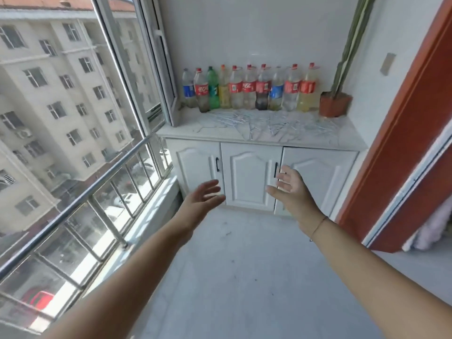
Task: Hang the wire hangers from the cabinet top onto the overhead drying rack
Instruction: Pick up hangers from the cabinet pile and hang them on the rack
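Observation:
Several thin wire hangers point(266, 124) lie spread flat on the white marble cabinet top point(347, 138) at the far end of the balcony. Both my arms reach forward toward the cabinet. My left hand point(203, 194) is open with fingers spread, in front of the cabinet's left door. My right hand point(291, 187) is open too, palm turned inward, in front of the right door. Neither hand touches anything, and both are well below and short of the hangers. The overhead drying rack is out of view.
A row of several plastic bottles point(249, 88) stands against the back wall behind the hangers. A red pot with a tall cactus point(335, 104) sits at the top's right end. A metal railing point(80, 194) and windows run along the left; a red door frame point(401, 148) is on the right.

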Demonstrator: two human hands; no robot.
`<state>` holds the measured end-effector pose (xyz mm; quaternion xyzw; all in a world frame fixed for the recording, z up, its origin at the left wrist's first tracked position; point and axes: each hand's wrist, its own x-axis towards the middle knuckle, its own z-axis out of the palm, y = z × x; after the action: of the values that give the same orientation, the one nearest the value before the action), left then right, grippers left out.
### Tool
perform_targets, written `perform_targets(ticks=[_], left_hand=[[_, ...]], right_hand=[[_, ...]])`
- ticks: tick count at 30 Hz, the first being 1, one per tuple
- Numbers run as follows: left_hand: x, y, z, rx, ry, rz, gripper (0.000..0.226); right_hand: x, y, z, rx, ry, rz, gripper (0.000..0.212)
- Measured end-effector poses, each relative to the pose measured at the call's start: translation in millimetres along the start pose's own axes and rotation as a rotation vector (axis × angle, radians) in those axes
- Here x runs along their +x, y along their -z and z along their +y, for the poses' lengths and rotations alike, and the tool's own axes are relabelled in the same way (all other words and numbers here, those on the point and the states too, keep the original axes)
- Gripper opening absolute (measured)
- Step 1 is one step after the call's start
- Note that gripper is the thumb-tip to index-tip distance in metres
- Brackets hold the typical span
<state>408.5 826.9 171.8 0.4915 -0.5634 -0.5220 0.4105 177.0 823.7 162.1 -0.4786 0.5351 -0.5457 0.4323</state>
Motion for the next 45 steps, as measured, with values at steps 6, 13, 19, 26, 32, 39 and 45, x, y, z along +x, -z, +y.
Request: perform_targets(ticks=[6,13,19,26,32,39,45], left_hand=[[125,-35,0,0.006,0.013,-0.052,0.048],[276,-83,-3,-0.004,0.073,-0.024,0.046],[390,-121,-14,-0.043,0.13,0.006,0.027],[531,-150,-33,-0.016,0.182,-0.008,0.027],[662,-178,-45,-0.019,0.201,-0.095,0.02],[782,-218,-47,0.034,0.241,-0.172,0.027],[850,-249,-65,0.101,0.287,-0.19,0.026]], right_hand=[[121,44,22,0.005,-0.021,0.057,0.062],[279,99,39,-0.008,-0.059,0.063,0.057],[401,143,57,-0.051,-0.088,0.068,0.053],[522,178,108,-0.066,-0.165,0.118,0.053],[625,212,143,-0.061,-0.252,0.227,0.046],[708,251,170,-0.013,-0.371,0.344,0.045],[767,279,200,-0.052,-0.458,0.363,0.041]])
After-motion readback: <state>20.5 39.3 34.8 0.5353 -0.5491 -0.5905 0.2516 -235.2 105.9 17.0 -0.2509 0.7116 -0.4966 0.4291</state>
